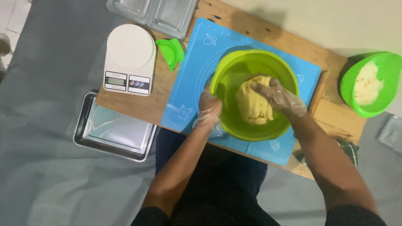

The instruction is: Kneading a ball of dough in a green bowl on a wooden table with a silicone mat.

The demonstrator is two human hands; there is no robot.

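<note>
Inside the round lime-green plastic mixing bowl [234,71] sits a lump of pale yellow dough [251,104], resting against the bowl's floor, slightly toward the right. The right hand [278,97], covered by a thin clear plastic glove, lies on top of the dough with its fingers curled down and closed into the mass, gripping it. The left hand [208,109], gloved the same way, is clamped around the bowl's near-left rim, fingers wrapped over the edge.

The bowl stands on a blue silicone baking mat [188,83] with white printed markings, spread over a small wooden tabletop [272,33]. To the left of the mat are a white digital kitchen scale [130,54] and a small green plastic scraper [171,52], just beside each other. A rectangular steel tray [113,129] sits lower down at the left, partly tucked under the tabletop's edge, and clear plastic containers [155,14] lie at the far edge. A second green bowl holding a whitish mixture [368,83] sits well apart at the right.

Judging from this, the main risk is the bowl skidding or tipping toward the person, since it stands close to the tabletop's near edge; a hard downward push on the dough, off-centre, could cause that if the left hand's hold slipped. The loose glove could also snag in sticky dough and tear or pull off.
</note>
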